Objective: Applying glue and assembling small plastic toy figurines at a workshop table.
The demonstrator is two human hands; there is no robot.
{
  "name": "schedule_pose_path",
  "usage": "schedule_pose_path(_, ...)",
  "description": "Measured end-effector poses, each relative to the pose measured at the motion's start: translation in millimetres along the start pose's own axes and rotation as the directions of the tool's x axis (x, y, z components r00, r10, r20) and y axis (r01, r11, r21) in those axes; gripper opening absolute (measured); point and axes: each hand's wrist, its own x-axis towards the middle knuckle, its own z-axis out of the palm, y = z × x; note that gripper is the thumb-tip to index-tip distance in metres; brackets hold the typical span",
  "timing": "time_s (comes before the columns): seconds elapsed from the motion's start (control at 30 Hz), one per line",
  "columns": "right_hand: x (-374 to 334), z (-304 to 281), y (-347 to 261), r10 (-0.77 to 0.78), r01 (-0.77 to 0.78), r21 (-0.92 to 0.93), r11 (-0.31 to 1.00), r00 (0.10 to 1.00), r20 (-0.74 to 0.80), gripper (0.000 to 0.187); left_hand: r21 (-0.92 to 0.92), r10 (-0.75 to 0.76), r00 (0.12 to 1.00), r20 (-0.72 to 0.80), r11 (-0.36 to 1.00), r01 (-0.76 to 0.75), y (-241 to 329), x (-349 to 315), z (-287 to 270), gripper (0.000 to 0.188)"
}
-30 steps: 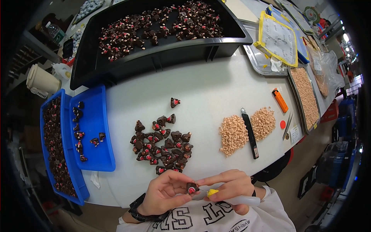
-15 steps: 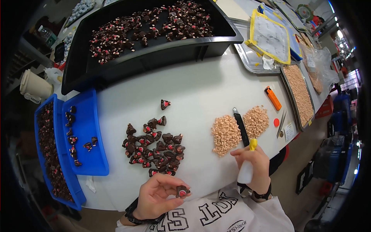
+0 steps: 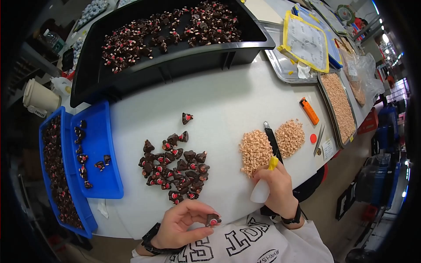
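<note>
The figure [image 3: 213, 220] sits pinched in the left grip [image 3: 182, 225]; a light, steady hold should keep its red front clear. To that grip's right, the right grip [image 3: 278, 190] clasps the bottle [image 3: 260, 193], just beside the pale bits [image 3: 254, 153].

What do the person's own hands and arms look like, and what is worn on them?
Both are without gloves. The left hand has a black band around its wrist; the right hand has a black strap there. The white sleeves belong to a white shirt with black-outlined lettering.
</note>
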Motion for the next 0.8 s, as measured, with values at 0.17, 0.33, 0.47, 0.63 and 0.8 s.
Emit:
schedule_pose_path(0.17, -3, 1, 3, -0.011, 0.011, 0.021, 1.000, 1.000, -0.007, 0.034, 0.078, -0.083, 0.996, 0.032, 0.994, 0.080, 3, 1, 2, 0.039)
schedule_pose_path(0.33, -3, -5, -5, -0.012, 0.013, 0.109, 0.994, 1.000, -0.010, 0.030, 0.142, -0.062, 0.997, 0.053, 0.988, 0.054, 4, 1, 1, 0.044)
schedule_pose_path(0.47, 10, -12, -38, -0.148, 0.133, 0.464, 0.876, 0.989, -0.005, 0.030, 0.282, -0.251, 0.965, 0.076, 0.934, 0.221, 9, 2, 7, 0.053)
schedule_pose_path(0.63, 17, 18, -45, -0.235, 0.189, 0.517, 0.835, 0.972, 0.025, 0.034, 0.250, -0.261, 0.950, 0.174, 0.944, 0.214, 8, 7, 6, 0.057)
schedule_pose_path(0.8, 15, 15, -43, -0.247, 0.197, 0.594, 0.780, 0.969, 0.003, 0.037, 0.309, -0.282, 0.944, 0.170, 0.925, 0.221, 10, 8, 9, 0.054)
